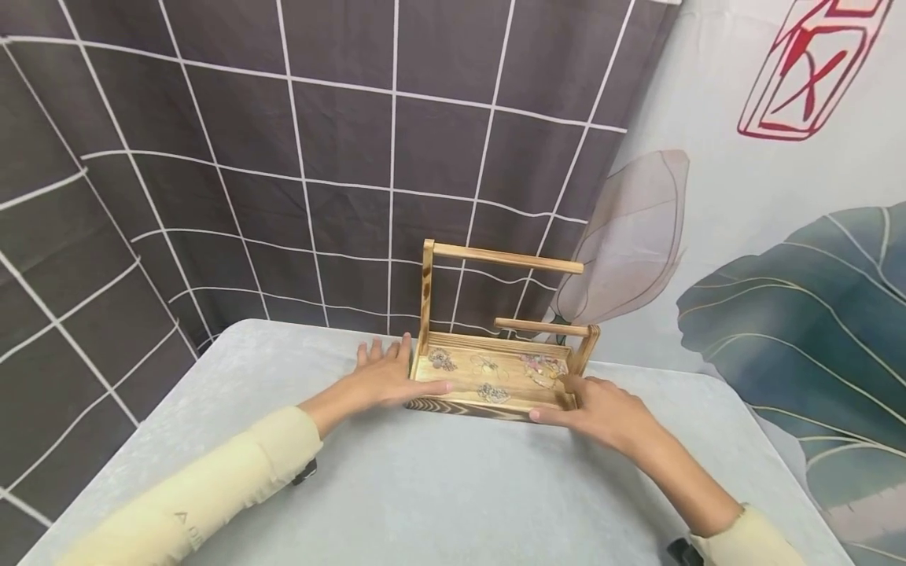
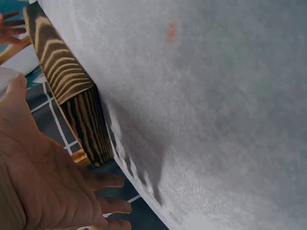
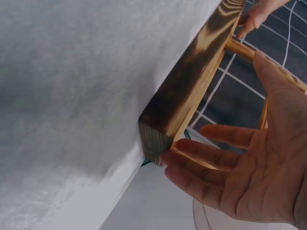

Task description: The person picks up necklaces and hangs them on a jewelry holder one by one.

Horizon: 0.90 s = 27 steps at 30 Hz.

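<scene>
Hands flank a wooden tray [image 1: 488, 377] that stands just below the middle of the head view, at the far edge of the pale grey worktop [image 1: 439, 479]. The tray is shallow, with a scorched grain on its front wall, flower prints on its floor, and two round rails: a high one [image 1: 506, 258] carried on a post at its left rear corner, and a lower one [image 1: 541, 327] running to the short post at its right end.

The left hand [image 1: 385, 379] lies at the tray's left end with fingers straight and spread; its thumb reaches along the front rim while the other fingers rest on the worktop beside the post. In the left wrist view the palm [image 2: 38, 177] fills the lower left, open, next to the tray's dark striped corner [image 2: 81, 120]; whether the palm presses the wood cannot be told.

The right hand [image 1: 602, 409] sits at the tray's right front corner, fingers extended and relaxed, thumb along the front wall and forefinger up at the rim near the short post. The right wrist view shows its fingers [image 3: 211, 167] straight, their tips touching the burnt corner [image 3: 158, 139] at centre frame.

Cream sleeves [image 1: 205, 487] cover both forearms. Behind the worktop hang a dark grid-patterned cloth [image 1: 283, 157] in the upper left and a pale leaf-printed cloth [image 1: 778, 236] on the right.
</scene>
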Available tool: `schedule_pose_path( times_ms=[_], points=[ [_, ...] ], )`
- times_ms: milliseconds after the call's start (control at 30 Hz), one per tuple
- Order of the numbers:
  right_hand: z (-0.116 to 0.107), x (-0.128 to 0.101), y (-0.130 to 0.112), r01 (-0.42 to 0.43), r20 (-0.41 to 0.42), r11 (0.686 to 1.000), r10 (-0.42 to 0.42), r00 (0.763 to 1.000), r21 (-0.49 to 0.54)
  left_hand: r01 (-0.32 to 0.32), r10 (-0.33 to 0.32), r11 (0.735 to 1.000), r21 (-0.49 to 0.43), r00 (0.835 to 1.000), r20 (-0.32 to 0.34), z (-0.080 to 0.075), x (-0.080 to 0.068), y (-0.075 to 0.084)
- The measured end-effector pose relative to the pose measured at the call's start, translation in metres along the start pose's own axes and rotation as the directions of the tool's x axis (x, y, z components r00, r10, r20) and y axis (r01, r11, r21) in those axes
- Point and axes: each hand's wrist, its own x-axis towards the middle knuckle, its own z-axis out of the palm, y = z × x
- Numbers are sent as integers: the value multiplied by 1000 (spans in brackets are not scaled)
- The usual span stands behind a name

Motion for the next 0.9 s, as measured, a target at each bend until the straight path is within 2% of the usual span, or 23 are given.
schedule_pose_path(
  times_ms=[267, 400, 500, 533, 633, 733, 767, 900],
  points=[
    [5, 11, -9, 84, -148, 988, -104, 984, -133, -2, 2, 1000, 24, 1000, -26, 13, 14, 4],
    [9, 19, -10, 91, -128, 981, -114, 985, -174, -4, 4, 1000, 20, 999, -33, 16, 16, 5],
    [17, 32, 0, 101, -111, 979, -122, 986, -176, 8, -7, 1000, 20, 1000, -29, 18, 15, 5],
    [25, 40, 9, 124, -126, 975, -148, 981, -183, 13, -13, 1000, 19, 1000, -28, 18, 16, 5],
    [31, 52, 15, 146, -107, 975, -165, 980, -169, 29, -29, 999, 19, 1000, -10, 18, 16, 5],
    [26, 51, 5, 144, -84, 980, -157, 984, -140, 39, -40, 999, 28, 999, 35, 15, 17, 6],
    [18, 45, -5, 123, -60, 985, -131, 990, -120, 41, -42, 999, 29, 998, 54, 14, 16, 6],
    [11, 38, -20, 131, -39, 986, -136, 990, -101, 45, -49, 998, 39, 993, 106, 11, 14, 9]
  ],
)
